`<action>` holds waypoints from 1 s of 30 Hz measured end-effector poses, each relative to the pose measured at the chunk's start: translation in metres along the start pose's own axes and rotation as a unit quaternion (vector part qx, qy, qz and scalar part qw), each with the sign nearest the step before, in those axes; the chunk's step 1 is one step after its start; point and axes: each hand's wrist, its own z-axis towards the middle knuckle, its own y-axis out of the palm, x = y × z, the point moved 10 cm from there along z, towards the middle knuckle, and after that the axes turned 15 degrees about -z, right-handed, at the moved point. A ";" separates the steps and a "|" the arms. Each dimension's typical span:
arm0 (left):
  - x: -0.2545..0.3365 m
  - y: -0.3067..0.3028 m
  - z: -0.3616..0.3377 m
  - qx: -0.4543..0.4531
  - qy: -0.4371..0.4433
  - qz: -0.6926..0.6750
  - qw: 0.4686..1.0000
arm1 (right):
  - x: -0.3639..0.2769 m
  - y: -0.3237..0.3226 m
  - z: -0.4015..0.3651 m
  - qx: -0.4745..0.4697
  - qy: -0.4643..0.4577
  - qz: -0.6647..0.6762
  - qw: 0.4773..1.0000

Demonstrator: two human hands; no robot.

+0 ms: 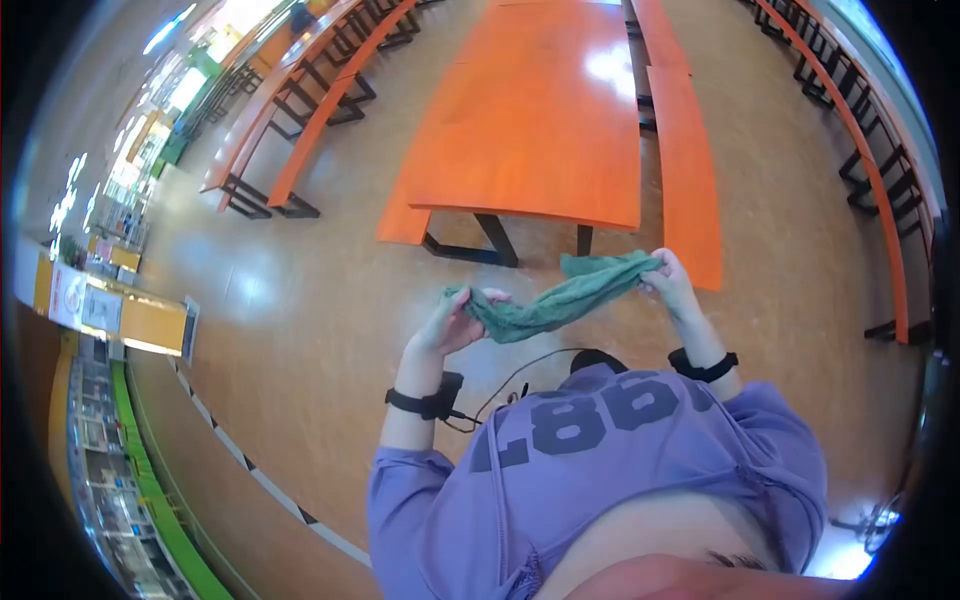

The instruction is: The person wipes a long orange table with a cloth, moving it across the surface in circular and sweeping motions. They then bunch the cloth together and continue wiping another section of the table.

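Note:
A green cloth (545,310) hangs in the air between my two hands, bunched lengthwise and sagging a little in the middle. My left hand (452,318) grips its left end, with the fingers curled round the fabric. At the other end my right hand (668,277) pinches the cloth between thumb and fingers. Both wrists wear black bands, and a dark cable runs from the left one.
Ahead stands a long orange table (530,130) with orange benches (688,180) along its sides. More tables and benches line the left and right. A counter (155,320) with a yellow front is at the left.

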 end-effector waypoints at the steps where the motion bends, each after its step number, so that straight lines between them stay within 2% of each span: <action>1: 0.002 0.005 0.012 -0.007 0.002 0.003 1.000 | -0.009 -0.013 -0.001 0.011 -0.003 -0.002 1.000; 2: 0.006 0.010 0.025 -0.014 0.005 0.006 1.000 | -0.020 -0.024 0.000 0.022 -0.007 -0.004 1.000; 3: 0.009 -0.023 -0.030 0.053 -0.050 -0.013 0.997 | 0.023 0.042 -0.033 0.011 0.090 0.018 0.996; 5: 0.066 -0.034 0.036 -0.015 -0.026 0.070 0.997 | -0.007 0.023 0.055 0.025 0.033 -0.034 0.999; 6: 0.115 -0.023 0.097 -0.067 0.020 0.107 0.992 | -0.061 -0.007 0.123 0.037 -0.046 -0.069 0.996; 7: 0.142 -0.019 0.119 -0.094 0.052 0.094 0.990 | -0.094 -0.016 0.152 0.041 -0.083 -0.086 0.992; 10: 0.203 -0.030 0.147 -0.122 0.100 0.025 0.987 | -0.142 -0.008 0.203 0.032 -0.128 -0.060 0.989; 14: 0.282 -0.037 0.156 -0.146 0.202 0.065 0.966 | -0.188 0.016 0.267 0.011 -0.135 -0.095 0.986; 17: 0.326 -0.080 0.166 -0.133 0.214 -0.042 0.967 | -0.205 0.053 0.324 0.007 -0.116 -0.127 0.985; 18: 0.337 -0.107 0.168 -0.098 0.227 -0.043 0.968 | -0.199 0.066 0.342 0.003 -0.108 -0.139 0.984; 21: 0.359 -0.197 0.177 -0.085 0.181 -0.079 0.977 | -0.151 0.106 0.387 -0.063 -0.099 -0.140 0.983; 23: 0.364 -0.273 0.177 0.131 0.158 -0.080 0.976 | -0.101 0.122 0.395 -0.069 -0.003 -0.243 0.967; 24: 0.364 -0.311 0.166 0.238 0.144 -0.079 0.957 | -0.076 0.130 0.394 -0.076 0.047 -0.295 0.951; 26: 0.386 -0.385 0.143 0.397 0.147 0.103 0.900 | -0.043 0.151 0.375 -0.158 0.020 -0.341 0.927; 27: 0.398 -0.410 0.129 0.466 0.144 0.193 0.851 | -0.031 0.155 0.358 -0.177 0.046 -0.351 0.918; 28: 0.409 -0.413 0.133 0.432 0.152 0.248 0.853 | -0.021 0.158 0.341 -0.196 0.073 -0.361 0.909; 30: 0.426 -0.412 0.148 0.353 0.168 0.359 0.848 | 0.000 0.151 0.316 -0.174 0.100 -0.419 0.886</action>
